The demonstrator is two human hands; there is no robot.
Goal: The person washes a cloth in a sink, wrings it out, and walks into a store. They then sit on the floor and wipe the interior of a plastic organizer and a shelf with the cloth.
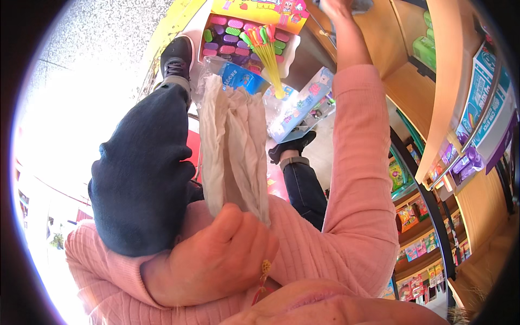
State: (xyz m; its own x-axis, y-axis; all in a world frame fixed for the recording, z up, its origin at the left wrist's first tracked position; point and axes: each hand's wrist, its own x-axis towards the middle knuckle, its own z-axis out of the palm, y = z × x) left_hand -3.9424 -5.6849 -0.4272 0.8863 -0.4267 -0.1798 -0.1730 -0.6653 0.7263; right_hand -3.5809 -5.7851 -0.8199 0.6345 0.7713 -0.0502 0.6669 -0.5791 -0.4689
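Wooden shelves [409,81], pale cloth [216,146].
Left hand [219,260] grips the cloth; right hand [337,7] near the shelves, its grip I cannot tell.

Speckled grey-and-white stone-look floor [97,27] upper left, washing out to glaring white bright light [59,130] down the left side, with a scuffed yellow painted strip [176,24] along the floor's inner edge. Right side: light-brown wooden shelving unit [403,89] with a curved pale-wood upright panel [445,97]. Lower right: tiered brown wooden shelves [410,233] with dark edging, stocked with small colourful packets [409,218], lines bent by the lens.
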